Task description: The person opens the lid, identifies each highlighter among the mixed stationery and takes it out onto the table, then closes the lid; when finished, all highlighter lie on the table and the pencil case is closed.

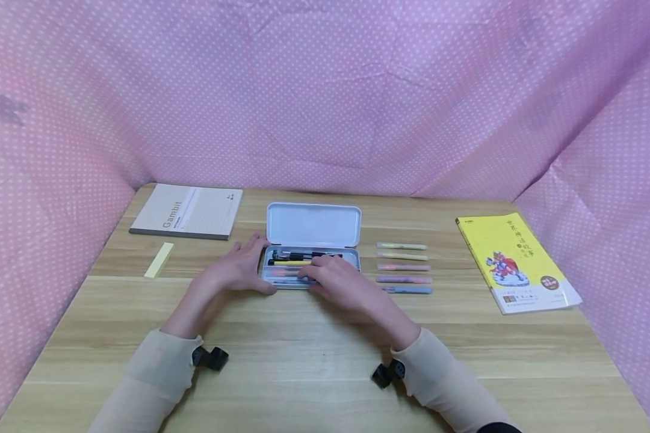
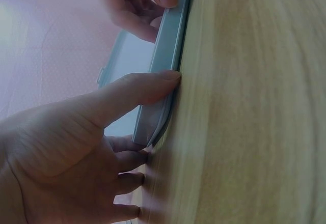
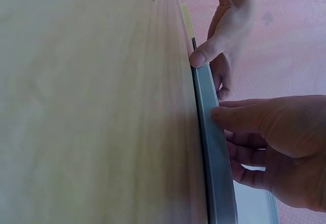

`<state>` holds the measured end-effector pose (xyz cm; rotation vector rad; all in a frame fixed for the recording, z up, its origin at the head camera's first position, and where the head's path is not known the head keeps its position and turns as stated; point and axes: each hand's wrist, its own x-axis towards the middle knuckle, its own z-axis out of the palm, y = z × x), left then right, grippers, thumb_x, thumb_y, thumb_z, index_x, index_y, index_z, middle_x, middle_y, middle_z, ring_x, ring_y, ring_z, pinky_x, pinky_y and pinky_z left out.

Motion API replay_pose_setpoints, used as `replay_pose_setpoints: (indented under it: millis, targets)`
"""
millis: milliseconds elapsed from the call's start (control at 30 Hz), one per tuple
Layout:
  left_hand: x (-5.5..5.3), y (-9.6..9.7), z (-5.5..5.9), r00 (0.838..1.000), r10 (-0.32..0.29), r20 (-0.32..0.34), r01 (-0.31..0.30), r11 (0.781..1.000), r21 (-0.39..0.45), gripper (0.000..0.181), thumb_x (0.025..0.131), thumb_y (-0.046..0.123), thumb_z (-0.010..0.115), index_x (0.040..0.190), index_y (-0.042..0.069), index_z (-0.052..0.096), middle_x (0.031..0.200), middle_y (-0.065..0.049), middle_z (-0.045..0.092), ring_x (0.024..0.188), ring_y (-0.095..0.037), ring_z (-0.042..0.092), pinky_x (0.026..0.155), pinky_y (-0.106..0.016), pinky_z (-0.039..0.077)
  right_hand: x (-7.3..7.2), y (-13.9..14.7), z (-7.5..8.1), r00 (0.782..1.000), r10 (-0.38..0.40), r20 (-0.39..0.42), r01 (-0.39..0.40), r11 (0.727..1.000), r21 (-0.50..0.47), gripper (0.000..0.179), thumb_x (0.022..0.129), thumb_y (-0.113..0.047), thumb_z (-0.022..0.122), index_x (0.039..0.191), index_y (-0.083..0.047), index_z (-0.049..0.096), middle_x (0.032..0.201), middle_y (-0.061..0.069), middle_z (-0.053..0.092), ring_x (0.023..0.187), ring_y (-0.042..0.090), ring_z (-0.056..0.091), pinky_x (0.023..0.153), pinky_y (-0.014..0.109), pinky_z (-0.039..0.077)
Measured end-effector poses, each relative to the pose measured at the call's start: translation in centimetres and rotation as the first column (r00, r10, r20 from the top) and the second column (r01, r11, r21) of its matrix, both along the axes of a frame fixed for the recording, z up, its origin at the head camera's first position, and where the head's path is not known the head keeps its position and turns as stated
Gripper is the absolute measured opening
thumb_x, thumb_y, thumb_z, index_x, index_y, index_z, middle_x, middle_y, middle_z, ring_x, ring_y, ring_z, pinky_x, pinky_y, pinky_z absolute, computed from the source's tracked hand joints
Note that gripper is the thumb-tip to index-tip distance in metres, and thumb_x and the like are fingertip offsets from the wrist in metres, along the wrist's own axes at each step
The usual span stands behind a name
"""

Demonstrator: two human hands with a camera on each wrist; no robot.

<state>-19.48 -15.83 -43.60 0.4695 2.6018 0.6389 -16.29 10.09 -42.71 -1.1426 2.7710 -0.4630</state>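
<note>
A pale pencil case (image 1: 314, 224) lies with its lid raised, its tray holding black pens (image 1: 298, 256), a yellow pen (image 1: 288, 263) and pink and blue highlighters. My left hand (image 1: 237, 267) holds the case at its left end. Its thumb (image 2: 158, 84) presses the front wall, and the other fingers spread round the end near the table. My right hand (image 1: 338, 279) reaches over the front rim into the tray, fingertips on the highlighters. In the right wrist view its thumb (image 3: 234, 116) touches the front wall; I cannot tell whether the fingers grip a highlighter, as the wall hides their tips.
Several highlighters (image 1: 403, 267) lie in a row right of the case. A yellow book (image 1: 520, 258) is at the far right. A grey notebook (image 1: 189, 210) lies back left, with a pale yellow strip (image 1: 159, 260) in front of it. Pink dotted cloth (image 1: 325, 108) encloses the table.
</note>
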Motion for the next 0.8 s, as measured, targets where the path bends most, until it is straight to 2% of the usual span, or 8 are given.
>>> replay_pose_setpoints:
  millis: [167,533,800]
  targets:
    - [0.02,-0.09,-0.12,1.000,-0.012,-0.014,0.012,1.000,0.010,0.105,0.071,0.046,0.086,0.150,0.003,0.033,0.169,-0.031,0.015,0.157,-0.053,0.012,0.128,-0.070,0.009,0.15,-0.09,0.21,1.000,0.001,-0.017,-0.001,1.000,0.021,0.024,0.099,-0.016,0.067,0.122,-0.018,0.074,0.108,0.001,0.072,0.094,0.015,0.064,0.085,0.032,0.058]
    - [0.12,-0.04,0.06,1.000,-0.001,-0.008,0.001,1.000,0.012,0.104,0.069,0.044,0.086,0.150,0.004,0.033,0.170,-0.029,0.015,0.158,-0.050,0.011,0.129,-0.068,0.008,0.22,-0.07,0.10,0.999,-0.030,-0.016,0.030,1.000,0.009,0.025,0.098,-0.016,0.068,0.122,-0.021,0.073,0.106,0.000,0.069,0.091,0.014,0.060,0.081,0.030,0.056]
    - [0.05,-0.07,-0.03,1.000,-0.010,-0.014,0.010,1.000,0.020,0.104,0.070,0.044,0.087,0.150,0.004,0.033,0.169,-0.029,0.015,0.158,-0.050,0.011,0.129,-0.068,0.007,0.10,0.01,-0.10,1.000,-0.025,-0.010,0.025,0.999,-0.020,0.024,0.098,-0.016,0.068,0.122,-0.020,0.072,0.115,-0.001,0.072,0.104,0.015,0.066,0.095,0.034,0.058]
